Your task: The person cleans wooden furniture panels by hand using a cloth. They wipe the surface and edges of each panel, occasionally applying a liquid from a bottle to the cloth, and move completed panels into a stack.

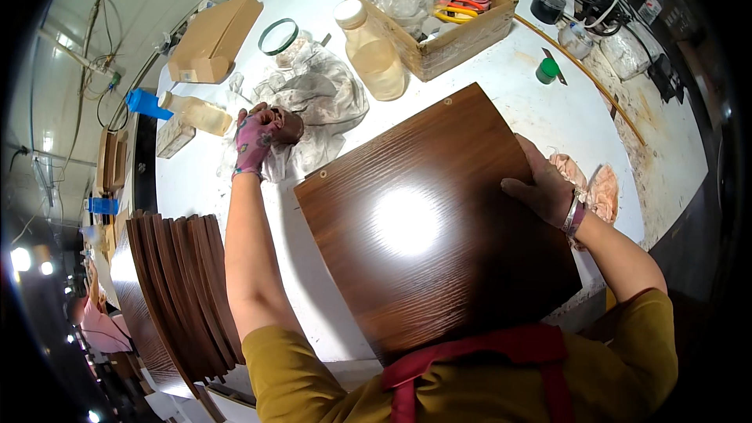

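Observation:
A dark brown wood-grain panel [439,282] lies tilted across the white table in front of me, with a bright light reflected on its face. My right hand [544,184] grips its right edge, thumb on top and the other fingers partly hidden by the edge. My left hand [254,141], in a pink patterned glove, is beyond the panel's left corner. Its fingers are closed on a small brown cup-shaped thing [289,127]; I cannot make out its exact kind. A stained white rag [333,90] lies crumpled under and beside that hand.
Several brown panels [176,290] stand stacked at the left. A cloudy bottle [374,63], a cardboard box of supplies [462,47], a green cap [547,70] and a flat carton [211,43] sit farther back. Pinkish cloth [601,192] lies by my right wrist.

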`<move>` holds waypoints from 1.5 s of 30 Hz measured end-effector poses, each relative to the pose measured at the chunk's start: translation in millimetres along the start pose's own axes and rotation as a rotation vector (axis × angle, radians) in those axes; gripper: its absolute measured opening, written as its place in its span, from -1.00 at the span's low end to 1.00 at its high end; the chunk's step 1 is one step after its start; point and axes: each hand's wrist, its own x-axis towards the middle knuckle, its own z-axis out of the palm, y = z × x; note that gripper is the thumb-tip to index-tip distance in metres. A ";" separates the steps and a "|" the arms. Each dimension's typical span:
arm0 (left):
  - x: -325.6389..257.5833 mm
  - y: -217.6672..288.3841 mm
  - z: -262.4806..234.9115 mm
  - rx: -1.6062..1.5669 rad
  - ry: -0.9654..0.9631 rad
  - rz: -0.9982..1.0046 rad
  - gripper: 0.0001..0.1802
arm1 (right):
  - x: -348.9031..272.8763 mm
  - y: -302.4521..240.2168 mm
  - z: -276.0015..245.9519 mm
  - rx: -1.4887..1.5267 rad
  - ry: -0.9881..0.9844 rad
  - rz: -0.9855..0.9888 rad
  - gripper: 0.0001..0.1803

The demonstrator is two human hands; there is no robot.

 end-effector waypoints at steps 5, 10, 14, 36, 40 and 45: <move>-9.9 -38.7 -12.5 -0.450 0.121 -0.229 -0.86 | 0.0 -22.4 -2.8 -0.078 -0.043 0.057 -0.25; -27.8 -0.9 -32.3 -0.821 0.230 -0.520 -0.53 | -0.8 -19.9 -3.5 0.181 -0.075 0.114 -0.22; -39.7 -19.2 -29.7 -0.815 0.292 -0.412 -0.61 | 2.2 -15.7 4.4 0.280 -0.076 0.153 -0.22; 2.6 -32.6 15.2 0.073 0.001 0.053 -0.89 | 2.4 -17.5 4.3 0.290 -0.056 0.180 -0.23; -5.3 -11.7 -10.5 -0.541 0.063 -0.239 -0.92 | 2.1 -9.5 4.8 0.208 -0.031 0.075 -0.22; -26.5 -21.7 -34.7 -0.923 0.152 -0.543 -0.78 | 3.7 -12.9 7.6 0.277 -0.034 0.088 -0.23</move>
